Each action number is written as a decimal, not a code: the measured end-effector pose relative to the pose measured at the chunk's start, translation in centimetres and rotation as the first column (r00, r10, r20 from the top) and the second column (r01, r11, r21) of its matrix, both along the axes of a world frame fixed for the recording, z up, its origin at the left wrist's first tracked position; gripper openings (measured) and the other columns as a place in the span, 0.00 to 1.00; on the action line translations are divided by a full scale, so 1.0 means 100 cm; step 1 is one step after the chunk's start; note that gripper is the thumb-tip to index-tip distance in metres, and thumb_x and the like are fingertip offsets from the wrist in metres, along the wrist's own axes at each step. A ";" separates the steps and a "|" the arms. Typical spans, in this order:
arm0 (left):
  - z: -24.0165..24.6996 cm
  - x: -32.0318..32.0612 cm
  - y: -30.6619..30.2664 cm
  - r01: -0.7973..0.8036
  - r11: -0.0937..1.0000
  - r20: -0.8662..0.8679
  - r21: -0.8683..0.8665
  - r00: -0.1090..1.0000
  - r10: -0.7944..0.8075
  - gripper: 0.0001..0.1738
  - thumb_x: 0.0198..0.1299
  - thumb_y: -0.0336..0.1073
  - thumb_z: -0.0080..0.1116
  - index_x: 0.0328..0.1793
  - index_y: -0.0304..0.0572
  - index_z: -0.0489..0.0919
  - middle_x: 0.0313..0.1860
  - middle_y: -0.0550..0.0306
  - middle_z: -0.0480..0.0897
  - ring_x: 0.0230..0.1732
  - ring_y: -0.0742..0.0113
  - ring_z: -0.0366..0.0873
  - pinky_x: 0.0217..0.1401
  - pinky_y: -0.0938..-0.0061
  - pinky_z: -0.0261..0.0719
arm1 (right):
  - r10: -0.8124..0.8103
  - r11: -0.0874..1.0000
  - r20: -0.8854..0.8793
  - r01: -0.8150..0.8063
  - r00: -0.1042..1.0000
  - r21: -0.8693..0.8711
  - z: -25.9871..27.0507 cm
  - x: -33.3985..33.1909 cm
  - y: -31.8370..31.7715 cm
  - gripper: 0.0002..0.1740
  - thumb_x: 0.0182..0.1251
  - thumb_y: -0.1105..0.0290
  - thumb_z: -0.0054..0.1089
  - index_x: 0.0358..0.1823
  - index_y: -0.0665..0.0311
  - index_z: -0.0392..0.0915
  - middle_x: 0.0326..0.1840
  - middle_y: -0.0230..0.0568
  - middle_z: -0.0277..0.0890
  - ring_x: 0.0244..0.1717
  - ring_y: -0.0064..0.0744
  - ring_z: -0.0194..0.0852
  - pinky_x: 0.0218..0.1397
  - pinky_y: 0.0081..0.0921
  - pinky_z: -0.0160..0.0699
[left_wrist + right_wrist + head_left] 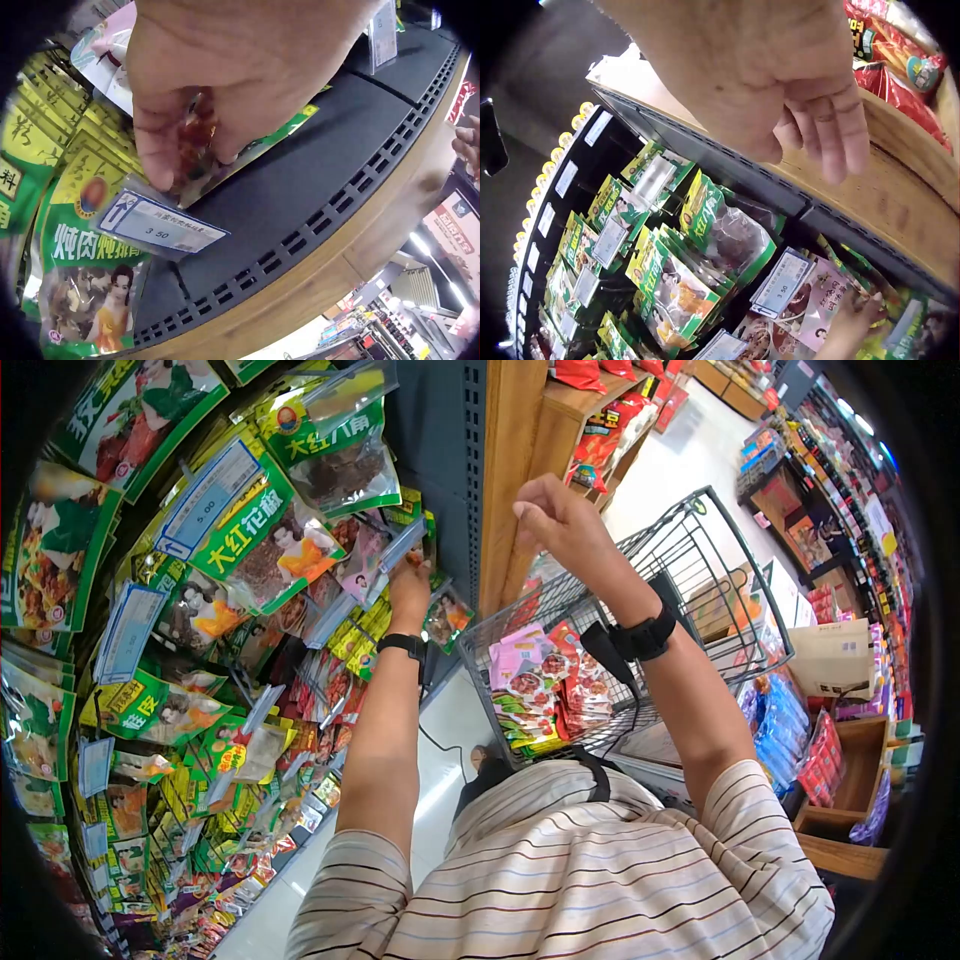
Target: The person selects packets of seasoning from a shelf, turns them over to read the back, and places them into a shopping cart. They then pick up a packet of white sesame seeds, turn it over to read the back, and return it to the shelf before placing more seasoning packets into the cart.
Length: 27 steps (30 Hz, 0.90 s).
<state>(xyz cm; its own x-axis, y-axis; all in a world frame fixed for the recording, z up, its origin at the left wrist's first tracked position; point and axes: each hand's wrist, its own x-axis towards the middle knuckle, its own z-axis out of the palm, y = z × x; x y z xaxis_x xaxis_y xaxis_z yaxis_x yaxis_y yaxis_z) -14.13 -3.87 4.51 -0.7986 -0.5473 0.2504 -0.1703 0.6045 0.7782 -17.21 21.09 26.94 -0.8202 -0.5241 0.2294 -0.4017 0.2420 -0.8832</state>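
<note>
At the spice rack, my left hand (411, 595) has its thumb and fingers curled round a clear packet (196, 142) with reddish contents and a green edge. Part of this packet is hidden behind the hand. Close by it are a price tag (161, 225) reading 3.50 and a pink packet (823, 300). A green and yellow spice packet (90, 277) hangs below the tag. My right hand (565, 525) is raised in the air near the wooden shelf end, its fingers loosely bent and holding nothing.
A wire shopping cart (690, 510) stands in front of the body, with pink and red packets (555, 675) inside. Many seasoning packets (270, 540) hang at the left. A wooden post (505, 480) separates the rack from shelves with red snack bags (607, 440).
</note>
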 end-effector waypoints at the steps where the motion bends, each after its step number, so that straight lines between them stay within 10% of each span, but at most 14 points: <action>1: 0.006 0.000 0.001 0.003 0.999 -0.010 -0.049 1.000 -0.004 0.28 0.61 0.44 0.64 0.60 0.30 0.73 0.57 0.30 0.79 0.58 0.33 0.75 0.62 0.51 0.72 | -0.011 1.000 -0.017 0.012 1.000 0.011 0.002 -0.002 -0.002 0.10 0.76 0.67 0.56 0.48 0.67 0.72 0.33 0.31 0.76 0.34 0.19 0.79 0.34 0.20 0.77; 13: 0.023 -0.016 0.004 -0.040 0.994 0.278 -0.098 0.958 0.066 0.32 0.59 0.49 0.70 0.61 0.36 0.74 0.61 0.34 0.78 0.59 0.36 0.76 0.58 0.50 0.75 | -0.113 0.974 -0.258 0.158 0.959 0.162 -0.020 -0.031 -0.032 0.18 0.71 0.60 0.64 0.34 0.66 0.68 0.22 0.36 0.76 0.26 0.22 0.78 0.27 0.24 0.74; 22: 0.006 -0.038 -0.007 -0.125 0.934 0.046 -0.334 0.988 0.148 0.23 0.68 0.50 0.57 0.55 0.37 0.82 0.50 0.35 0.84 0.53 0.37 0.80 0.54 0.49 0.76 | -0.060 0.960 -0.336 0.147 0.940 0.239 -0.020 -0.037 -0.034 0.21 0.73 0.57 0.61 0.33 0.67 0.65 0.21 0.46 0.76 0.25 0.35 0.82 0.28 0.32 0.75; 25: 0.009 -0.042 -0.016 -0.013 0.973 0.236 -0.232 0.969 0.069 0.23 0.67 0.50 0.59 0.54 0.37 0.82 0.52 0.36 0.84 0.54 0.36 0.80 0.55 0.47 0.75 | -0.062 0.970 -0.227 0.112 0.972 0.216 -0.019 -0.036 -0.034 0.25 0.68 0.54 0.63 0.38 0.73 0.66 0.32 0.64 0.76 0.39 0.67 0.76 0.42 0.50 0.73; 27: 0.015 -0.039 -0.013 -0.030 0.981 0.231 -0.194 0.970 0.075 0.23 0.66 0.49 0.60 0.55 0.37 0.82 0.52 0.36 0.83 0.54 0.35 0.80 0.56 0.47 0.74 | -0.053 0.966 -0.245 0.112 0.968 0.231 -0.017 -0.037 -0.034 0.25 0.68 0.54 0.63 0.39 0.73 0.66 0.32 0.65 0.76 0.40 0.67 0.76 0.43 0.51 0.74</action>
<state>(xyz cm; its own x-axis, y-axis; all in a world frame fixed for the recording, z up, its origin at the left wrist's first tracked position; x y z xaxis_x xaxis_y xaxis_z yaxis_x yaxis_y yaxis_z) -17.98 -5.21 6.04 -0.8185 -0.5517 0.1604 -0.3711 0.7207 0.5855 -20.87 17.73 25.23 -0.8009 -0.5206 0.2959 -0.5604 0.4772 -0.6770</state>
